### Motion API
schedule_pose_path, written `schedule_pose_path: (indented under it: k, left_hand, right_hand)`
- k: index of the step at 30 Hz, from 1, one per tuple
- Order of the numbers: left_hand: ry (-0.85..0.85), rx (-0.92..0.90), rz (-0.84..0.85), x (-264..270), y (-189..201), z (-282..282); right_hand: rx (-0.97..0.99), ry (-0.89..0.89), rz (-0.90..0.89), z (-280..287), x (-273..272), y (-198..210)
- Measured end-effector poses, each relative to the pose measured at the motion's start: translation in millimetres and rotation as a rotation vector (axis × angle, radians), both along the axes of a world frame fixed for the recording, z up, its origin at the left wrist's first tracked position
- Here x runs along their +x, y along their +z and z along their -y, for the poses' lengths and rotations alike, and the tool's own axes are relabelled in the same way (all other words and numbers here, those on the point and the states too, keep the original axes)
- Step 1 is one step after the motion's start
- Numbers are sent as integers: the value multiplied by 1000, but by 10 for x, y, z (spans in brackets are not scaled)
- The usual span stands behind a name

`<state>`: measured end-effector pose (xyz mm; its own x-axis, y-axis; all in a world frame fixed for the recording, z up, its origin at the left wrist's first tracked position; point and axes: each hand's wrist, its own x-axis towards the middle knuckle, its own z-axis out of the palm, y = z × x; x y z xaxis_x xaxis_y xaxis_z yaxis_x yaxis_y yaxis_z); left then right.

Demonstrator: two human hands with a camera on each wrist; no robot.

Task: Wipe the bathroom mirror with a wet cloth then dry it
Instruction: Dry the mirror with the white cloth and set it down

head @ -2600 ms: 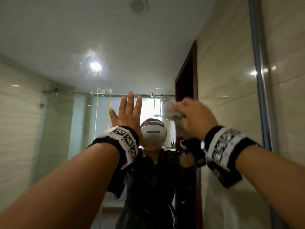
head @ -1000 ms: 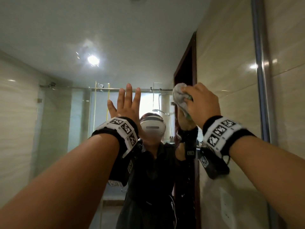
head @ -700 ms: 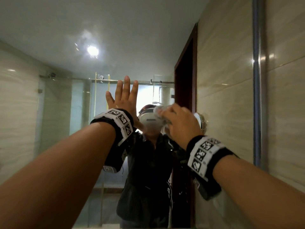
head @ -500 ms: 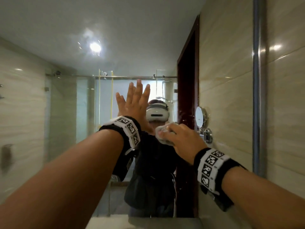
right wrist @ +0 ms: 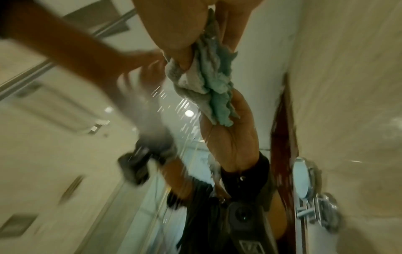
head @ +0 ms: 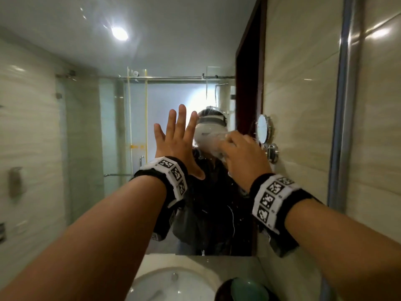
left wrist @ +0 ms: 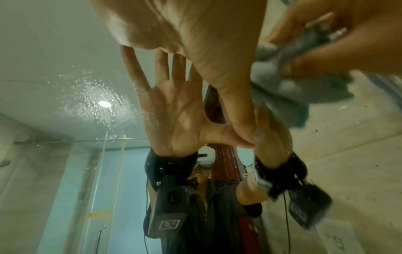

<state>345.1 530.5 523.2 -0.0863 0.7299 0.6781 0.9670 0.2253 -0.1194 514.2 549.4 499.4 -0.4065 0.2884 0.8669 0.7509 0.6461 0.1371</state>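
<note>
The right hand (head: 243,157), fingers bunched round the damp cloth (head: 213,146), has swept down from about 1 o'clock to the mirror's (head: 86,127) centre, so wet wiping is midway; the left hand (head: 176,146) stays flat and spread on the glass at 9 o'clock of it; the sink (head: 156,285) now shows at 6 o'clock.

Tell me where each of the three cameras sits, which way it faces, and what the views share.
Head: worn on the head, facing the mirror; shows both forearms, left hand flat on the glass, right hand.
Left wrist: looks along the left palm at the glass and its reflection.
Right wrist: looks along the right hand's grip on the cloth.
Shared: all three show the cloth and the mirror.
</note>
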Motion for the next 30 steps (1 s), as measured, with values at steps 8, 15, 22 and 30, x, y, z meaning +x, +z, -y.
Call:
schedule_pose_path:
  k: [8,15,22,30]
  left_hand:
    - [-34,-96,-36,-94,-234,141]
    - [-83,-93,71,-235,-495,249]
    - [-42,-74,8,-299,-578,197]
    - [-15,-93,30,-252,-648,215]
  right_hand:
    - [-67,-38,189,129,9,-211]
    - [-16,-26,-124,76,-218,421]
    - [151,-12,325,68,-158,-445]
    - [-50,-28,127,132,-109,80]
